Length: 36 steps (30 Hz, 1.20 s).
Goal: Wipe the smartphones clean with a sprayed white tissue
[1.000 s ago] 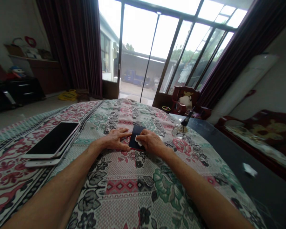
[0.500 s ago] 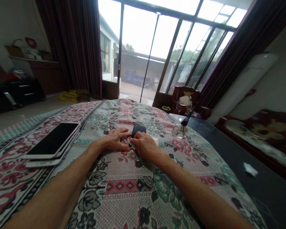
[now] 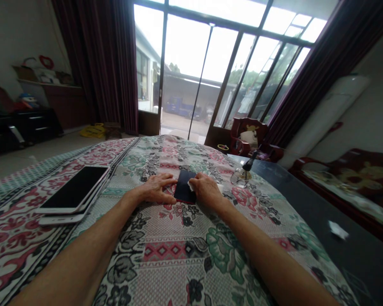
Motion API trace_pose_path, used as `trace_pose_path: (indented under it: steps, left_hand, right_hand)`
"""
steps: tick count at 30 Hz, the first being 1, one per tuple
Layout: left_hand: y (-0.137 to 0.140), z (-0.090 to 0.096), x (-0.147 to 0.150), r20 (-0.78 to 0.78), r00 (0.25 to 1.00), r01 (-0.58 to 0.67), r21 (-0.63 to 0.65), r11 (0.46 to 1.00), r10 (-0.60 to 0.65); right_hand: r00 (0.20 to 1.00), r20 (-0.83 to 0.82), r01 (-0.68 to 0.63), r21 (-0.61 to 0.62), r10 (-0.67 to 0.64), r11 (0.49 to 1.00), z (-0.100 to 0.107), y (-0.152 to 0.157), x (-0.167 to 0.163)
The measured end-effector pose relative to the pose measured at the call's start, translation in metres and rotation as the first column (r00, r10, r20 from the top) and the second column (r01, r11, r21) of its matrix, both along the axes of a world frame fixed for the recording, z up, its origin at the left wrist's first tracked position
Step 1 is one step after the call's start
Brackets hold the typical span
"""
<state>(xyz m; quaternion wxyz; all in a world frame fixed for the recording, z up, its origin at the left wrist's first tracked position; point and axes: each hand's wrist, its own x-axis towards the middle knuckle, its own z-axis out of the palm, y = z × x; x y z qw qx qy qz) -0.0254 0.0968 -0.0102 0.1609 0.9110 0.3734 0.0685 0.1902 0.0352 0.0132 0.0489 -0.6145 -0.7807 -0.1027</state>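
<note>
A dark phone [image 3: 184,187] with a thin red edge lies flat on the flowered tablecloth [image 3: 166,276], between my two hands. My left hand [image 3: 158,188] rests with fingers spread, the fingertips at the phone's left edge. Over the phone's right side, my right hand [image 3: 207,189] is closed on a small white wad, likely tissue [image 3: 190,185]; most of it is hidden by the fingers. Something white shows partly behind the right hand and I cannot make it out.
Several phones or tablets with white edges are stacked at left, a black-screened one [image 3: 75,189] on top. A clear glass jar [image 3: 241,176] with a black-handled tool stands to the right. A crumpled white piece [image 3: 338,229] lies on the dark surface [image 3: 319,212] beyond the cloth's edge.
My right hand has slid right with the white wad, uncovering more of the phone's screen. My left hand stays spread at the phone's left edge.
</note>
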Motion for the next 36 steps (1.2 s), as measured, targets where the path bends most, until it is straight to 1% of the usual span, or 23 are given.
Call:
trace_pose_path:
  steps: [7, 11, 13, 15, 18, 20, 22, 24, 27, 30, 33, 36]
  left_hand:
    - [0.004, -0.004, 0.0, 0.009, 1.0, -0.008, 0.023, 1.0, 0.008]
    - [0.003, -0.003, 0.0, 0.016, 1.0, -0.014, 0.015, 1.0, 0.014]
    - [0.001, -0.002, 0.0, 0.017, 1.0, -0.017, 0.01, 1.0, 0.017]
    - [0.001, -0.001, 0.0, 0.019, 1.0, -0.02, 0.013, 1.0, 0.02]
    - [0.001, -0.002, 0.0, 0.017, 1.0, -0.027, 0.021, 0.999, 0.026]
    - [0.002, -0.004, 0.0, 0.015, 0.999, -0.03, 0.024, 0.999, 0.029]
    - [0.003, -0.005, 0.0, 0.015, 0.999, -0.031, 0.024, 0.999, 0.031]
    - [0.004, -0.005, 0.0, 0.01, 1.0, -0.029, 0.021, 0.999, 0.029]
    - [0.004, -0.006, 0.0, 0.002, 1.0, -0.022, 0.027, 0.999, 0.022]
    - [0.005, -0.008, -0.001, 0.001, 1.0, -0.009, 0.04, 0.999, 0.009]
    - [0.008, -0.011, -0.002, 0.004, 1.0, 0.001, 0.045, 0.999, -0.001]
    - [0.009, -0.012, -0.003, 0.004, 1.0, -0.004, 0.053, 0.999, 0.003]
  right_hand:
    - [0.995, 0.013, -0.095, -0.022, 0.095, 0.995, 0.0, 0.009, -0.033]
    - [0.994, -0.005, -0.113, -0.011, 0.113, 0.994, -0.002, 0.014, -0.035]
    - [0.997, -0.017, -0.075, -0.007, 0.075, 0.997, -0.001, 0.017, -0.027]
    - [1.0, -0.026, 0.012, -0.013, -0.012, 1.0, 0.0, 0.02, -0.016]
    - [0.988, -0.031, 0.148, -0.038, -0.149, 0.988, 0.003, 0.021, -0.001]
    - [0.982, -0.031, 0.186, -0.051, -0.188, 0.981, 0.004, 0.019, 0.003]
    - [0.984, -0.035, 0.171, -0.049, -0.173, 0.984, 0.003, 0.017, 0.0]
    - [0.992, -0.04, 0.121, -0.039, -0.123, 0.992, 0.002, 0.016, -0.008]
    - [0.999, -0.033, 0.022, 0.008, -0.022, 1.0, -0.003, 0.015, -0.024]
    - [0.999, -0.014, -0.045, 0.062, 0.046, 0.997, -0.008, 0.017, -0.032]
    - [0.998, -0.026, -0.056, 0.069, 0.058, 0.996, -0.01, 0.021, -0.029]
    - [0.998, -0.063, -0.001, 0.053, 0.004, 0.999, -0.009, 0.025, -0.016]
